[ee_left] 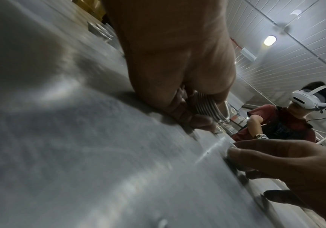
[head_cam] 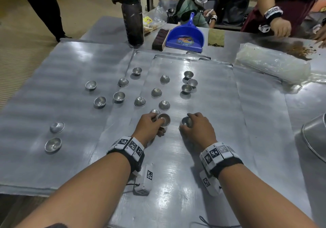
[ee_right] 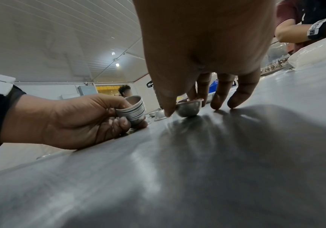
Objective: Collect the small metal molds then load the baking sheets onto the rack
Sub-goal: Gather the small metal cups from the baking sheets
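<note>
**Operator:** My left hand (head_cam: pixel 150 124) is curled round a nested stack of molds (ee_right: pixel 131 111), held just above the baking sheet (head_cam: pixel 211 121). My right hand (head_cam: pixel 197 127) is on a single mold (ee_right: pixel 189 108) sitting rim-up on the sheet, thumb on one side and forefinger on the other, the other fingertips resting on the metal beside it.

**Partner:** So the pinch is made. How would you do the transfer well?

**Operator:** I'd keep the pinch low on the wall, lift it straight up, and bring it over the mouth of the stack rim-up so that it seats inside the top one. The hands are near each other, so the carry is brief. I'd tilt the stack a little towards the right hand rather than reach across.

**Partner:** Anything to watch?

**Operator:** The sheet looks slick, so I judge that a sideways push would send the mold skating. The stack is already several deep; a crooked drop could jam or tip it.

**Partner:** And what's left?

**Operator:** Plenty. Loose molds (head_cam: pixel 140 101) are scattered across this sheet and the one to its left, some rim-up and some upturned. The upturned ones want flipping before nesting. I can't see a rack from here.
</note>
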{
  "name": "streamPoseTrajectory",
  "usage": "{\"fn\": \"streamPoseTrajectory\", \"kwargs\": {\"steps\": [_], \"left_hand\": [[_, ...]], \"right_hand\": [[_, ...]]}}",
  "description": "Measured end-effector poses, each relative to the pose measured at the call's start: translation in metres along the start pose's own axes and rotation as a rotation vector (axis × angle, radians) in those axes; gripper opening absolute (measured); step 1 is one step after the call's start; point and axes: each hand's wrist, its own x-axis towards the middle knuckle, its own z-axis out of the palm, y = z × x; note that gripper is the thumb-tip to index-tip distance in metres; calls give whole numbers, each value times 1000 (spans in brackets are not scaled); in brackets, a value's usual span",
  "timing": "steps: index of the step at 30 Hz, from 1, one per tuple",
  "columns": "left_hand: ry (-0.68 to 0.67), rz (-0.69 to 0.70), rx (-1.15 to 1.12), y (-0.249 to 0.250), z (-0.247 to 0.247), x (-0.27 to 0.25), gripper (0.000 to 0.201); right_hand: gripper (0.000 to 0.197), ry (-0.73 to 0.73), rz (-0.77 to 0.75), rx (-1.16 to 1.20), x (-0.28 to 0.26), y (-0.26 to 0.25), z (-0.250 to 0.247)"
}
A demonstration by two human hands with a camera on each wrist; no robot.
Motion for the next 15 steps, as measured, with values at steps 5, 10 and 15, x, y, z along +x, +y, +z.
{"fn": "streamPoseTrajectory", "kwargs": {"steps": [5,10,15], "left_hand": [[40,4,35,7,4,-2,10],[40,6,108,20,17,4,8],[28,17,132,25,34,14,17]], "right_hand": [[55,0,12,42,1,2,-3],[59,54,-13,152,0,5,-9],[60,197,-87,278,-6,4,-23]]}}
